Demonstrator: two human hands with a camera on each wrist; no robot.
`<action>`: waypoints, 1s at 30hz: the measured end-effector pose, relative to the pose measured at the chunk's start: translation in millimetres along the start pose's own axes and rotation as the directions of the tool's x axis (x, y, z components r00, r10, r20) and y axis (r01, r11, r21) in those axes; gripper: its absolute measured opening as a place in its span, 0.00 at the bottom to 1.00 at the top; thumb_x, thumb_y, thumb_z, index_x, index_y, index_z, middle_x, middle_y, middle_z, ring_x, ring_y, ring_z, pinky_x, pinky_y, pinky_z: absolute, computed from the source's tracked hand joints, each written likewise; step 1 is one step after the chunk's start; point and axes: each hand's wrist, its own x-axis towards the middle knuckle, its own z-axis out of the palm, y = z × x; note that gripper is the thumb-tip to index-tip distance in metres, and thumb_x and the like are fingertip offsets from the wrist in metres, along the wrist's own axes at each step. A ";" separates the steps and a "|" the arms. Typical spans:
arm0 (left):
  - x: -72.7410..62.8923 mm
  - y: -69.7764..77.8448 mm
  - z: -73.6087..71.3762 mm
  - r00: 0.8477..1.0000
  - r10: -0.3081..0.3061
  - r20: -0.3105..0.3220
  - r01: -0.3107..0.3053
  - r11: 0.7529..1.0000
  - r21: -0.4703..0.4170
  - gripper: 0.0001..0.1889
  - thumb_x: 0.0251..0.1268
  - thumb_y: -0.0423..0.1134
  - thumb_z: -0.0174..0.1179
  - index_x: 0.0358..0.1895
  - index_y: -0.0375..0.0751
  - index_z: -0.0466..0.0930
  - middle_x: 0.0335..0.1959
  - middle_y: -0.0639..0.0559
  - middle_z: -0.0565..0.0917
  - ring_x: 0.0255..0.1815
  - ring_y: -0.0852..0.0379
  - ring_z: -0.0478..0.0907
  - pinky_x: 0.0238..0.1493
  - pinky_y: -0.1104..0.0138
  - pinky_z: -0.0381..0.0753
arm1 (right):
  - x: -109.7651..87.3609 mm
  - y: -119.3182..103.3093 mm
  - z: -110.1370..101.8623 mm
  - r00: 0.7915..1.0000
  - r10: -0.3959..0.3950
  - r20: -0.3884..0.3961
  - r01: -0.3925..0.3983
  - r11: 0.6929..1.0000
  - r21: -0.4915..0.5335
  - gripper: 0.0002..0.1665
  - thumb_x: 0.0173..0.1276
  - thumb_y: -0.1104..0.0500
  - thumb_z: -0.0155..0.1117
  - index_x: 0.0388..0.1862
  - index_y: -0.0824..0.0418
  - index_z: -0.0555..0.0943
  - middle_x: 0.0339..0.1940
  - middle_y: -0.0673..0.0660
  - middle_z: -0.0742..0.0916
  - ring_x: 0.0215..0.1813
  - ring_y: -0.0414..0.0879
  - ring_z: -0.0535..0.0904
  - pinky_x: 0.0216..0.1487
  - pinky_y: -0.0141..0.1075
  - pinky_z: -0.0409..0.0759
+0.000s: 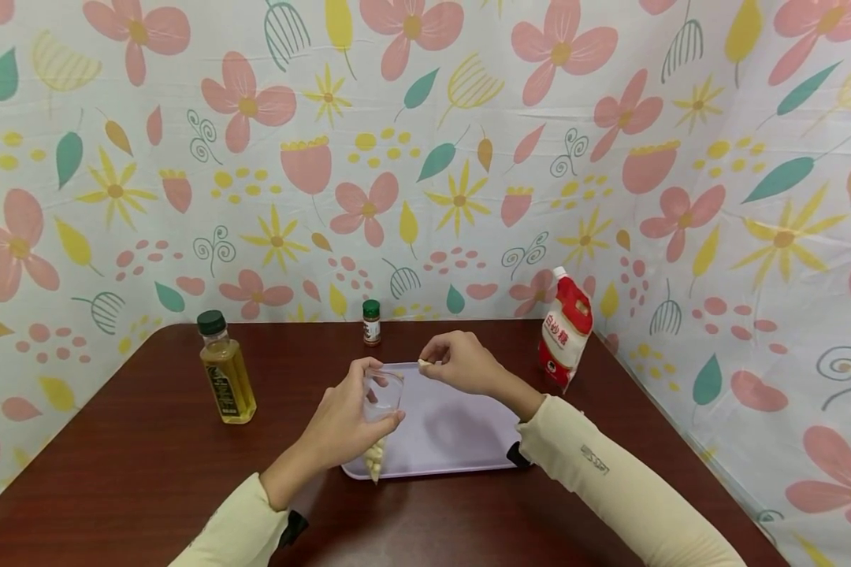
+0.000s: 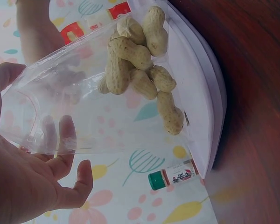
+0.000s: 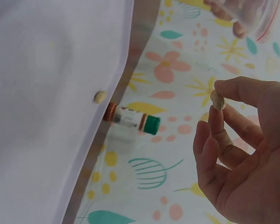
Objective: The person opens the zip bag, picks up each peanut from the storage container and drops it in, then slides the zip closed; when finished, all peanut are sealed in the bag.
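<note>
My left hand [image 1: 340, 417] grips a clear zip bag [image 2: 84, 105] near its mouth, holding it up over the left side of a pale lilac tray [image 1: 432, 453]. Several unshelled peanuts [image 2: 130, 51] have gathered in the lower end of the bag. To the right of the bag, above the tray's far part, my right hand [image 1: 464, 362] pinches a single peanut [image 3: 218, 100] between thumb and fingertips. Another peanut [image 3: 100, 96] lies on the tray near its far edge.
A bottle of yellow oil [image 1: 228, 378] stands on the left of the dark wooden table [image 1: 142, 449]. Behind the tray is a small green-capped spice jar [image 1: 372, 324]. A red and white pouch [image 1: 566, 331] stands at the back right. Flower-patterned cloth [image 1: 369, 142] hangs behind the table.
</note>
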 end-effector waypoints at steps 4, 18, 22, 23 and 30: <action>-0.1 0.1 -0.1 1.000 0.004 -0.002 -0.004 1.000 0.003 0.35 0.57 0.49 0.71 0.62 0.46 0.62 0.46 0.63 0.77 0.37 0.68 0.75 0.45 0.56 0.69 | -4.3 -9.0 -3.0 1.000 -0.023 -0.022 0.023 1.000 0.019 0.02 0.62 0.59 0.72 0.34 0.56 0.87 0.28 0.46 0.85 0.30 0.40 0.79 0.33 0.35 0.79; -0.5 -2.2 1.0 1.000 0.000 -0.005 0.000 1.000 0.003 0.35 0.57 0.49 0.71 0.63 0.43 0.62 0.47 0.61 0.78 0.38 0.67 0.75 0.44 0.56 0.70 | -14.8 -56.8 -11.1 0.987 -0.118 -0.105 0.128 0.987 0.100 0.03 0.62 0.60 0.72 0.35 0.56 0.88 0.26 0.46 0.84 0.25 0.42 0.78 0.27 0.36 0.78; 0.6 -2.8 2.0 1.000 0.012 -0.007 -0.012 1.000 0.005 0.36 0.56 0.49 0.71 0.63 0.42 0.63 0.47 0.61 0.78 0.38 0.68 0.75 0.45 0.54 0.70 | -16.5 -68.7 -9.7 0.983 -0.158 -0.091 0.169 0.978 0.125 0.04 0.61 0.60 0.73 0.35 0.57 0.88 0.27 0.47 0.85 0.25 0.42 0.78 0.26 0.35 0.78; 1.0 -2.8 2.1 1.000 0.018 -0.009 -0.018 1.000 0.005 0.36 0.56 0.49 0.71 0.63 0.42 0.63 0.47 0.61 0.77 0.38 0.67 0.75 0.45 0.54 0.69 | -16.6 -70.5 -9.0 0.982 -0.164 -0.089 0.174 0.977 0.125 0.04 0.61 0.60 0.73 0.35 0.57 0.88 0.27 0.47 0.84 0.25 0.41 0.78 0.26 0.35 0.78; 1.5 -2.0 2.2 0.999 0.041 -0.020 -0.041 0.999 0.005 0.35 0.56 0.48 0.72 0.62 0.42 0.62 0.50 0.58 0.77 0.38 0.64 0.77 0.41 0.58 0.70 | -17.2 -82.2 -4.6 0.984 -0.167 -0.068 0.175 0.976 0.129 0.04 0.59 0.60 0.74 0.34 0.55 0.87 0.29 0.45 0.85 0.29 0.40 0.79 0.30 0.35 0.79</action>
